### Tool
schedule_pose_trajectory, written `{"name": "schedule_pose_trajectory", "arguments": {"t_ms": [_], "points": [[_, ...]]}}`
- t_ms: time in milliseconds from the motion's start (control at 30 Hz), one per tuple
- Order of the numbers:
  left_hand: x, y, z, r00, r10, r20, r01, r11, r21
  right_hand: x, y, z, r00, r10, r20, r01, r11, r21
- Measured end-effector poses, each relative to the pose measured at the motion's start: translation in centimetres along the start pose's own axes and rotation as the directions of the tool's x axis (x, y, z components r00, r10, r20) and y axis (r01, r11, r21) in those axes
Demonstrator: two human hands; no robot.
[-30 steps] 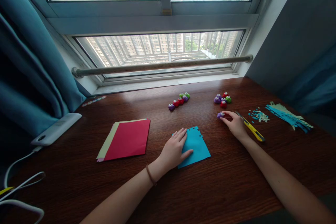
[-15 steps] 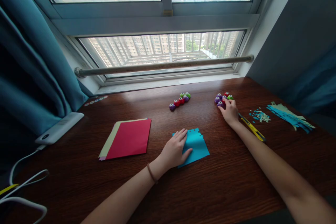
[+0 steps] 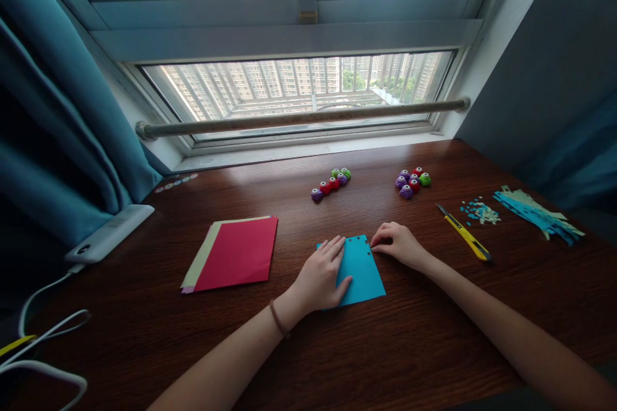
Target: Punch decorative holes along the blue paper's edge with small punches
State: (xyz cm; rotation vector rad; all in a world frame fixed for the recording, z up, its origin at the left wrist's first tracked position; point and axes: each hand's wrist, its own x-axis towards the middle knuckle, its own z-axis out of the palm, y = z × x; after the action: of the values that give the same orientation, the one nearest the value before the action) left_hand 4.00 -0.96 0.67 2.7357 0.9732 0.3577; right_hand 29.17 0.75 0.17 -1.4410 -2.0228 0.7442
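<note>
Near the middle of the dark wooden surface [image 3: 361,353] lies a blue sheet of paper [image 3: 364,273], small dark notches or holes marking its far edge and the upper part of its right edge. The left hand [image 3: 322,275] is spread palm down over the left part of the sheet, grasping nothing; a thin brown band [image 3: 278,320] circles the wrist. The right hand [image 3: 398,245] is at the sheet's upper right edge, thumb and forefinger brought close together; whether they grip anything cannot be told. Beyond the sheet stand two groups of small round pieces in purple, red and green with pale tops: a slanting line [image 3: 330,184] and, to its right, a compact cluster [image 3: 413,182]. To the right of the right hand lies a yellow cutter [image 3: 465,234], then a scatter of blue and pale paper bits [image 3: 482,212] and a bundle of blue and pale green strips [image 3: 537,213]. At left, a red sheet [image 3: 238,253] overlies a pale green one [image 3: 198,260]. Farther left, a white device [image 3: 110,234] with a white cable [image 3: 48,324] adjoins a blue curtain [image 3: 62,96]. A horizontal rail [image 3: 308,121] crosses before the window [image 3: 274,87].
</note>
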Motion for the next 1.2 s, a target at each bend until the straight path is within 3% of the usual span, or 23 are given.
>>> {"name": "schedule_pose_trajectory", "arguments": {"t_ms": [400,700,833,933,1033,1200], "points": [[0.0,0.0,0.1,1.000,-0.013,0.007,0.013,1.000,0.017,-0.6,-0.2,0.3,0.996,-0.090,0.025,0.092,0.989,-0.118],[0.0,-0.2,0.2,1.000,-0.008,-0.010,0.009,1.000,0.004,-0.5,0.0,0.2,0.998,-0.036,-0.059,0.039,0.998,0.048],[-0.1,-0.1,0.1,1.000,-0.008,-0.001,0.008,1.000,0.015,-0.3,0.3,-1.2,0.996,0.031,-0.088,-0.016,0.988,0.156],[0.0,-0.1,0.0,1.000,-0.007,0.007,0.007,1.000,0.018,-0.2,1.7,-3.6,0.981,0.080,-0.178,-0.049,0.983,0.175],[0.0,-0.1,0.0,1.000,-0.008,0.006,0.008,1.000,0.014,-0.3,4.5,-6.9,0.918,0.163,-0.362,-0.117,0.982,0.148],[0.0,-0.1,0.1,1.000,-0.005,-0.004,0.005,1.000,0.015,-2.4,10.1,-12.5,0.703,0.224,-0.675,-0.296,0.955,0.009]]}}
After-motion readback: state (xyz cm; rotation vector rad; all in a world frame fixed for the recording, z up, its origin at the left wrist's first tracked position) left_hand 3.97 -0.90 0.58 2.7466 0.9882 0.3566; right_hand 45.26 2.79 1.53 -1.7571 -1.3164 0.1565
